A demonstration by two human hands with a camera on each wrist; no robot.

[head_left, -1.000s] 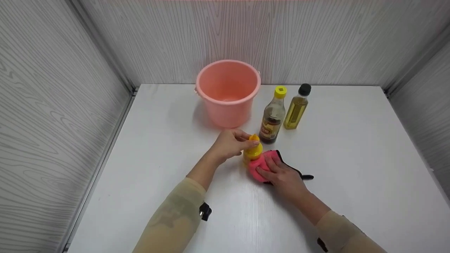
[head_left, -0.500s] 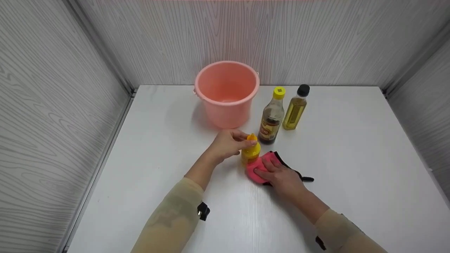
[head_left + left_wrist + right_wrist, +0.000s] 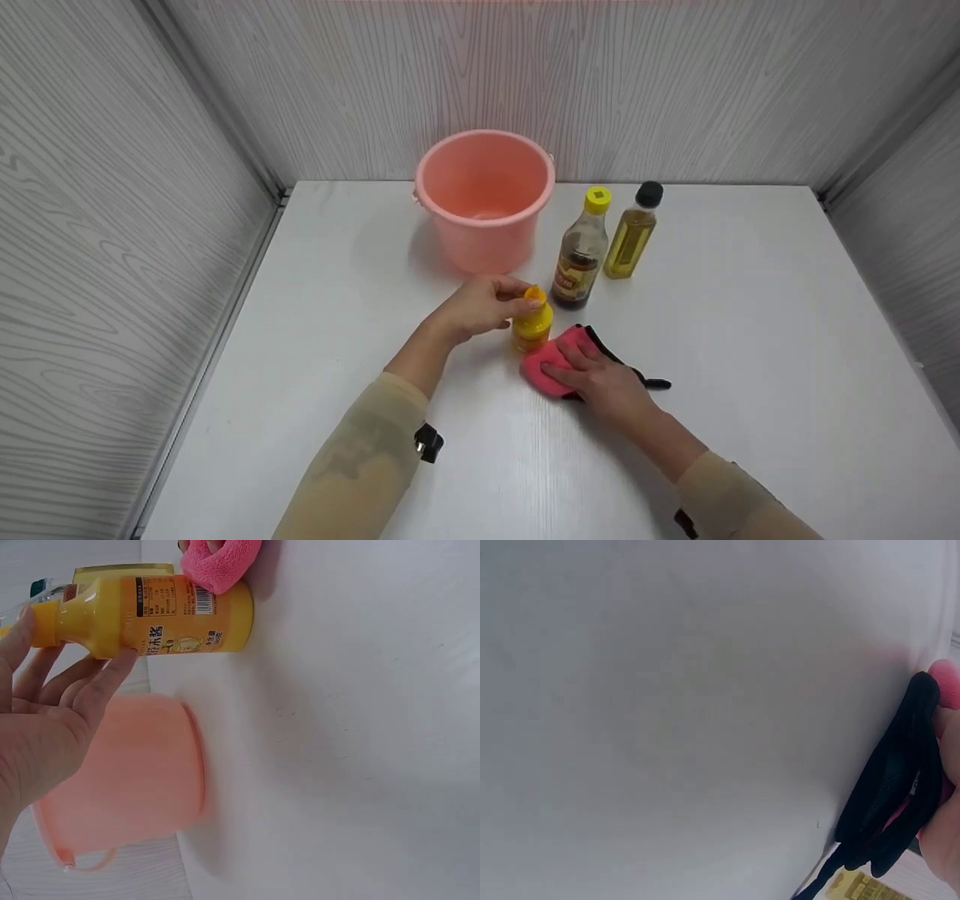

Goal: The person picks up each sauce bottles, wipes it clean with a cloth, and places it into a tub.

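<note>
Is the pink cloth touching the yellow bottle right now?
Touching. The left wrist view shows the pink cloth pressed against the yellow bottle near its base, with no gap; the head view agrees.

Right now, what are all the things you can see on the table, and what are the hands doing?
bucket: one, pale pink, at the back of the table near the wall.
dark sauce bottle: one, brown with a yellow cap, upright, right of the bucket.
oil bottle: one, yellow-green with a black cap, upright, right of the dark sauce bottle.
yellow bottle: one, yellow with a yellow cap, upright in front of the dark sauce bottle, the cloth touching it.
cloth: one, pink with black trim, on the table under the right hand.
table: one, white, with grey wood-grain walls around it.
left hand: one, fingers holding the yellow bottle by its top.
right hand: one, pressing flat on the cloth.
</note>
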